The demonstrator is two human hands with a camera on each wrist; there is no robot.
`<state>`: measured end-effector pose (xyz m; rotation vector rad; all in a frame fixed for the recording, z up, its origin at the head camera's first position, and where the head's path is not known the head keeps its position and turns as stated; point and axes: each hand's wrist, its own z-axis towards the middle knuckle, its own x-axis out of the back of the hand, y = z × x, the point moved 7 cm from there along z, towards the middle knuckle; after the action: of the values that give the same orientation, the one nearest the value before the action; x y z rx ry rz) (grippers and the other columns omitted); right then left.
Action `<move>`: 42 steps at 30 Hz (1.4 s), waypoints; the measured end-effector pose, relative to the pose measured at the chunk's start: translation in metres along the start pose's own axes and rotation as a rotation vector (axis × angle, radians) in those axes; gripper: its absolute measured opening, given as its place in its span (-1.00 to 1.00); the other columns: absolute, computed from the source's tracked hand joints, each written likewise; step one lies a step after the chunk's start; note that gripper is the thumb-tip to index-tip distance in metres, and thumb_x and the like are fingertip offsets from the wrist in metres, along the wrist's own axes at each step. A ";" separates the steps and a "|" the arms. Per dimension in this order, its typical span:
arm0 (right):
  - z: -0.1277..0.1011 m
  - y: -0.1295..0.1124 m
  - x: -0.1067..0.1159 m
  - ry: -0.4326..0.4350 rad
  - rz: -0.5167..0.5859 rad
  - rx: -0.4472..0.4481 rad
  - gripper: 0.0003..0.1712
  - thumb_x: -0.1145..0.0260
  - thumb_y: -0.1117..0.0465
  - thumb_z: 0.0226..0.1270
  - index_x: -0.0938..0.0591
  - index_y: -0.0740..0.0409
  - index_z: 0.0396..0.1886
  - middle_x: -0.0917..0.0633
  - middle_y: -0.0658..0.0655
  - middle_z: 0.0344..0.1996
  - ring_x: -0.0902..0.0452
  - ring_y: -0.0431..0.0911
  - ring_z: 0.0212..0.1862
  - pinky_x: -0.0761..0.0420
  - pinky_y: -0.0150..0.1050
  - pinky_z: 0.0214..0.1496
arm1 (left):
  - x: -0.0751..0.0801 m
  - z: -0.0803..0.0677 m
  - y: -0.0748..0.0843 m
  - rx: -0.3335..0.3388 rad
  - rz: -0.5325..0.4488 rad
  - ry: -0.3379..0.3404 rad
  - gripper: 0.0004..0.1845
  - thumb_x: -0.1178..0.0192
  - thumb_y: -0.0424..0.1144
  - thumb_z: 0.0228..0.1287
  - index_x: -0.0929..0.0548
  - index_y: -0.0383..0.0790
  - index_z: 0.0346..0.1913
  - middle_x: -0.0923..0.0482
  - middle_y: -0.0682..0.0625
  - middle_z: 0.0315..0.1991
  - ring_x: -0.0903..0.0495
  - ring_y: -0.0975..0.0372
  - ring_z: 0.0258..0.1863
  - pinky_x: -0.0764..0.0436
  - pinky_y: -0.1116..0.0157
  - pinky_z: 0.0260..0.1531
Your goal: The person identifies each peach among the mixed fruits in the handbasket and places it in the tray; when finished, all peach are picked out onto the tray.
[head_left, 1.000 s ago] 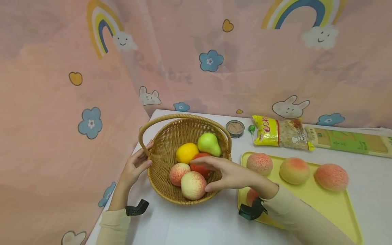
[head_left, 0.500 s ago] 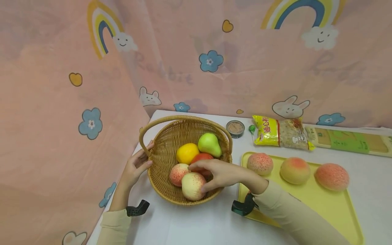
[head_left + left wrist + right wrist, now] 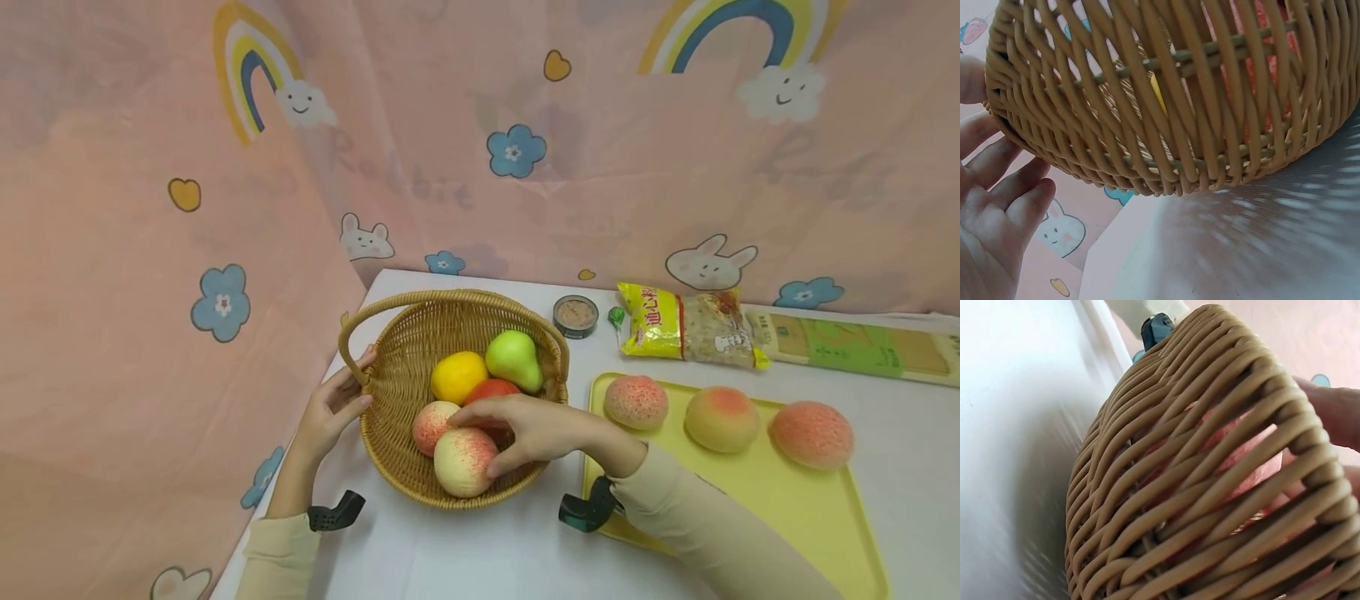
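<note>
A wicker basket (image 3: 393, 392) with an arched handle stands on the white table, holding several fruits. My left hand (image 3: 337, 402) grips its left side by the handle's base, thumb at the rim; in the left wrist view, the fingers (image 3: 1004, 181) lie along the outside of the weave. My right hand (image 3: 525, 429) reaches in over the right rim and grips a large pale peach (image 3: 459, 468) between thumb and fingers. Beside that peach lie a smaller peach (image 3: 431, 427), a red fruit (image 3: 491, 388) partly hidden by the hand, a yellow lemon (image 3: 457, 377) and a green pear (image 3: 515, 358).
Right of the basket, a yellow tray (image 3: 795, 517) bears several peaches (image 3: 722, 419), partly under my right forearm. Behind it are a round tin (image 3: 576, 317), a green lollipop (image 3: 616, 317), a yellow pasta bag (image 3: 686, 325) and a green-labelled noodle pack (image 3: 855, 343). Patterned pink cloth hangs behind.
My right hand has moved left and closed round the large peach, which has shifted slightly left and toward me. The left hand stays on the basket, which has tilted slightly.
</note>
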<state>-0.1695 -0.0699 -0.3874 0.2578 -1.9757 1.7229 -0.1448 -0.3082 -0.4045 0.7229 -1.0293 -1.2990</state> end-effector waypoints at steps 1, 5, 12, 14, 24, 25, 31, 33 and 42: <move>0.001 0.000 -0.001 -0.009 -0.006 0.003 -0.25 -0.43 0.26 0.11 -0.38 0.08 0.33 -0.45 0.05 0.27 -0.37 -0.10 0.27 -0.40 -0.24 0.32 | 0.000 0.000 0.000 0.001 0.003 0.002 -0.45 -0.01 -0.66 0.20 -0.24 -0.64 0.28 -0.04 -0.51 0.36 -0.33 0.36 0.32 -0.39 0.48 0.21; 0.002 -0.001 -0.006 -0.045 -0.020 0.000 -0.20 -0.40 0.36 0.08 -0.35 0.03 0.36 -0.40 0.02 0.31 -0.29 -0.11 0.32 -0.31 -0.22 0.39 | 0.001 0.000 -0.001 0.004 0.036 0.011 -0.45 -0.02 -0.66 0.19 -0.26 -0.62 0.29 -0.09 -0.52 0.34 -0.34 0.37 0.31 -0.40 0.49 0.20; 0.004 0.000 -0.011 -0.055 -0.137 -0.025 -0.13 -0.43 0.39 0.02 -0.35 -0.02 0.37 -0.40 -0.02 0.33 -0.26 -0.12 0.34 -0.26 -0.11 0.42 | 0.001 0.000 -0.002 0.019 0.053 0.020 -0.45 -0.02 -0.65 0.20 -0.26 -0.61 0.29 -0.12 -0.53 0.32 -0.35 0.40 0.29 -0.40 0.50 0.19; 0.005 0.000 -0.012 -0.063 -0.146 -0.021 -0.12 -0.43 0.41 0.01 -0.35 -0.03 0.37 -0.40 -0.04 0.34 -0.26 -0.14 0.34 -0.27 -0.12 0.42 | 0.001 0.000 -0.002 0.021 0.063 0.025 -0.45 -0.03 -0.65 0.20 -0.27 -0.60 0.29 -0.14 -0.53 0.32 -0.35 0.41 0.28 -0.40 0.50 0.19; 0.012 0.000 -0.015 -0.075 -0.186 0.023 -0.14 -0.43 0.38 0.04 -0.35 -0.07 0.38 -0.38 -0.12 0.35 -0.24 -0.18 0.37 -0.27 -0.16 0.43 | 0.002 0.000 -0.003 0.017 0.091 0.029 -0.45 -0.04 -0.63 0.20 -0.29 -0.57 0.30 -0.17 -0.50 0.31 -0.34 0.41 0.30 -0.39 0.51 0.20; 0.012 -0.001 -0.015 -0.073 -0.195 0.035 -0.15 -0.43 0.37 0.05 -0.36 -0.06 0.38 -0.38 -0.12 0.35 -0.24 -0.17 0.37 -0.26 -0.16 0.43 | 0.001 0.000 -0.003 0.020 0.087 0.028 -0.45 -0.04 -0.63 0.20 -0.28 -0.57 0.30 -0.17 -0.50 0.31 -0.34 0.41 0.30 -0.39 0.51 0.20; 0.013 -0.002 -0.013 -0.044 -0.256 0.088 -0.20 -0.46 0.26 0.06 -0.39 -0.04 0.33 -0.42 -0.05 0.32 -0.25 -0.13 0.37 -0.23 -0.16 0.45 | 0.000 0.002 -0.001 0.007 0.069 0.023 -0.45 -0.02 -0.65 0.19 -0.28 -0.58 0.29 -0.16 -0.50 0.32 -0.33 0.39 0.30 -0.39 0.50 0.21; 0.014 -0.002 -0.012 -0.035 -0.254 0.102 -0.21 -0.47 0.23 0.05 -0.40 -0.05 0.32 -0.43 -0.06 0.31 -0.26 -0.14 0.36 -0.25 -0.17 0.44 | 0.000 0.002 -0.001 0.000 0.066 0.020 -0.45 -0.02 -0.65 0.19 -0.28 -0.58 0.30 -0.15 -0.50 0.32 -0.33 0.39 0.31 -0.39 0.49 0.21; 0.013 -0.006 -0.006 0.021 -0.189 0.152 -0.23 -0.46 0.19 0.02 -0.40 -0.07 0.28 -0.41 -0.02 0.27 -0.30 -0.18 0.26 -0.37 -0.20 0.33 | -0.001 0.002 0.000 -0.029 0.060 0.006 -0.44 0.00 -0.67 0.19 -0.26 -0.59 0.30 -0.13 -0.53 0.32 -0.32 0.36 0.32 -0.38 0.49 0.22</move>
<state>-0.1651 -0.0842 -0.3858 0.4617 -1.7470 1.7456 -0.1463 -0.3069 -0.4042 0.6687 -1.0184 -1.2565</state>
